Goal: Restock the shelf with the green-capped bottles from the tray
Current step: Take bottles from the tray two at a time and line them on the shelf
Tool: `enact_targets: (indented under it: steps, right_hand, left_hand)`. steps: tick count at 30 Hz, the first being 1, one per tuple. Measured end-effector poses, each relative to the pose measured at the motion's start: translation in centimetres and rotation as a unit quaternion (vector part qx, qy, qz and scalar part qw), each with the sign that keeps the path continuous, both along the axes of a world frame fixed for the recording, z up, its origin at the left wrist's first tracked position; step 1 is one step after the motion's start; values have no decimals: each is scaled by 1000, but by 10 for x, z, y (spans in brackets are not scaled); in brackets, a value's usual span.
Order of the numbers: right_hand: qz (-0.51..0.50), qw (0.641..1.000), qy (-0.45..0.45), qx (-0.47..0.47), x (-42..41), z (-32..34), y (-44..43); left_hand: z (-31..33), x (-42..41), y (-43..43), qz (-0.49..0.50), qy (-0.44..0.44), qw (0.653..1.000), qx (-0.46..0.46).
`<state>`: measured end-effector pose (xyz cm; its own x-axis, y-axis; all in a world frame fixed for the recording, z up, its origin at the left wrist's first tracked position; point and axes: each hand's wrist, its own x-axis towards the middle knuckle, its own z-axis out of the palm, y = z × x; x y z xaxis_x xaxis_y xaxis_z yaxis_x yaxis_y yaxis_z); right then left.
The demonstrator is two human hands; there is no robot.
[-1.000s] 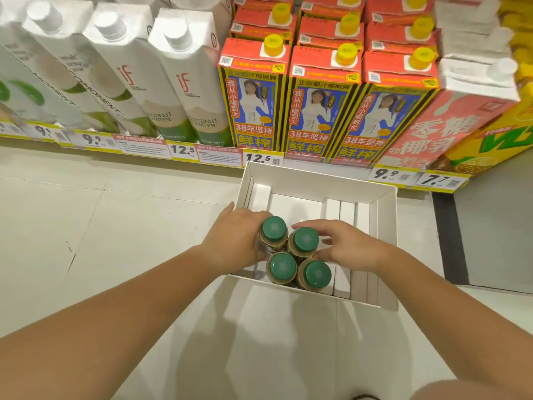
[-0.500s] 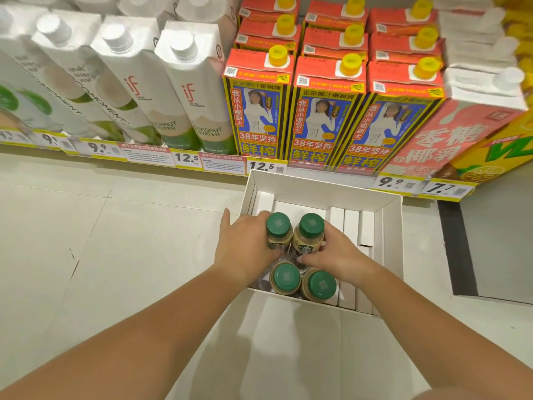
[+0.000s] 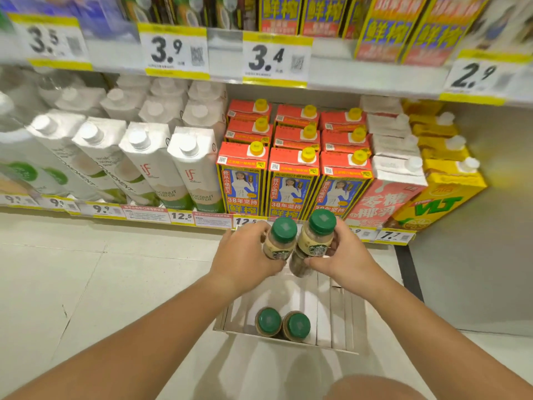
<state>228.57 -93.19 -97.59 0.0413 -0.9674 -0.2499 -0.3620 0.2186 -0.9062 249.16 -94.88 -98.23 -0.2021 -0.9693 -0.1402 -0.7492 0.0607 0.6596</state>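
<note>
My L grip (image 3: 245,255) curls round one green-capped bottle (image 3: 279,243), R grip (image 3: 344,255) round a 2nd bottle (image 3: 313,243), both caps-up above the tray (image 3: 337,310) so they shelve standing.

head view (close) faces down, shelfward.

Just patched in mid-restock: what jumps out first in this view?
Front and centre, the left hand holds one green-capped bottle and the right hand another, raised above the white tray on the floor. Two more bottles stand at its near edge; red cartons with yellow caps fill the shelf behind.
</note>
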Motion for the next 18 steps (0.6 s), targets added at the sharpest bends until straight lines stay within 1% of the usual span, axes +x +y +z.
enact_targets:
  steps: [2, 8, 12, 15, 18]
  right_hand:
    - [0, 1000, -12, -24, -1, 36, -4]
    - [-11, 992, -28, -119, -2, 160, -14]
    - [-13, 981, -16, -193, -10, 247, -19]
    - [-15, 971, -7, -239, -21, 315, -23]
    - [-29, 950, 12, -310, -33, 379, -26]
  left_hand:
    - [32, -2, -9, -4, 42, 999, -1]
    - [149, 1, -30, -29, 130, 991, -21]
    - [243, 2, -45, -62, 157, 984, -47]
    - [322, -2, -53, -103, 152, 979, -88]
    - [397, -8, -60, -138, 161, 969, -124]
